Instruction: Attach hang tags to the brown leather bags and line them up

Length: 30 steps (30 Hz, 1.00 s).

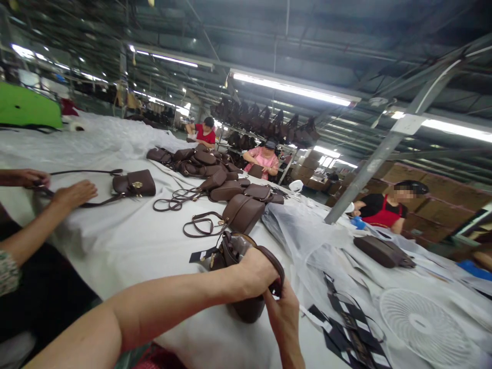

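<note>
A dark brown handbag (pixel 248 310) stands open on the white-covered table in front of me. My left hand (pixel 258 269) reaches down into its opening, and the fingers are hidden inside. At the bag's right rim my right hand (pixel 282 307) grips the edge between thumb and fingers. A black tag (pixel 202 254) lies by the bag's left side, near its gold-coloured hardware. Just beyond it rests another brown bag (pixel 244 212) with a looped strap.
Several brown bags (pixel 200 159) are heaped farther back. At left a co-worker's hands (pixel 75 193) hold the strap of a small brown bag (pixel 134 183). Black tags (pixel 351 325) and a white fan (pixel 421 323) lie right. A slanted grey post (pixel 371 169) rises beyond.
</note>
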{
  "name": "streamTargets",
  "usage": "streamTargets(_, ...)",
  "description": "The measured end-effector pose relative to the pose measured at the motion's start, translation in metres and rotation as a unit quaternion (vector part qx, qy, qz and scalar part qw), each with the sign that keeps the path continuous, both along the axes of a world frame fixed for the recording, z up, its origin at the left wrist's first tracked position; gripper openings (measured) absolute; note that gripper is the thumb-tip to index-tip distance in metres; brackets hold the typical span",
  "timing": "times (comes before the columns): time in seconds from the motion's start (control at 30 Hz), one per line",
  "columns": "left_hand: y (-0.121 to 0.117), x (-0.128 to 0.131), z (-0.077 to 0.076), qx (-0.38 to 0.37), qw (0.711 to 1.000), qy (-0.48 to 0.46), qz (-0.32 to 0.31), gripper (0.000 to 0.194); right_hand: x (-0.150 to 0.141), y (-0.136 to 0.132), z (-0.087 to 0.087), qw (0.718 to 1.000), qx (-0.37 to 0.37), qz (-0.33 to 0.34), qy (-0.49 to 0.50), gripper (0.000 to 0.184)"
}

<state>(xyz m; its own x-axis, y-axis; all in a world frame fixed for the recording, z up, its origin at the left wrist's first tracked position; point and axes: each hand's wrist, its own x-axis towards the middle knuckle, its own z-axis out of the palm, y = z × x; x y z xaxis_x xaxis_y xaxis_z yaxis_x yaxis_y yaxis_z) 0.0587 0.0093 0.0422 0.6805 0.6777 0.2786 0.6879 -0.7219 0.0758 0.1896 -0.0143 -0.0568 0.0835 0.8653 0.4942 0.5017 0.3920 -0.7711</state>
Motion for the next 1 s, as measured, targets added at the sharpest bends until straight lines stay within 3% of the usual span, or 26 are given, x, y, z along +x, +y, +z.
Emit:
streamTargets(0.1,-0.003,-0.010,0.014,-0.015,0.997,0.078,0.003,0.014,0.001,-0.004,0.001,1.000,-0.002,0.022,-0.018,0.032)
streamTargets(0.27,0.007,-0.062,0.042,-0.053,0.981,0.174,0.066,0.016,0.025,-0.013,0.010,0.996,-0.028,0.050,-0.070,0.026)
streamTargets(0.4,0.011,-0.093,0.058,-0.057,0.983,0.146,0.093,0.022,0.067,-0.020,0.026,0.989,-0.070,0.074,-0.110,0.027)
streamTargets(0.47,0.007,-0.098,0.050,-0.067,0.989,0.111,0.076,0.022,0.084,-0.025,0.030,0.982,-0.071,0.074,-0.157,0.026)
streamTargets(0.6,-0.001,-0.100,0.010,-0.138,0.989,0.028,0.051,0.020,0.106,-0.035,0.024,0.977,-0.064,0.040,-0.201,0.025)
streamTargets(0.7,0.000,-0.098,-0.016,-0.163,0.983,-0.070,0.038,0.023,0.113,-0.031,0.024,0.963,-0.074,0.041,-0.257,0.024)
streamTargets(0.77,0.003,-0.096,-0.024,-0.172,0.974,-0.146,0.023,0.021,0.106,-0.026,0.033,0.948,-0.025,0.022,-0.316,0.025)
streamTargets(0.9,0.000,-0.091,-0.030,-0.235,0.917,-0.322,-0.003,0.020,0.051,-0.024,0.056,0.888,0.148,-0.046,-0.433,0.051)
streamTargets(1.0,-0.008,-0.093,-0.038,-0.357,0.826,-0.435,-0.013,0.012,-0.004,-0.030,0.059,0.871,0.177,-0.026,-0.457,0.049)
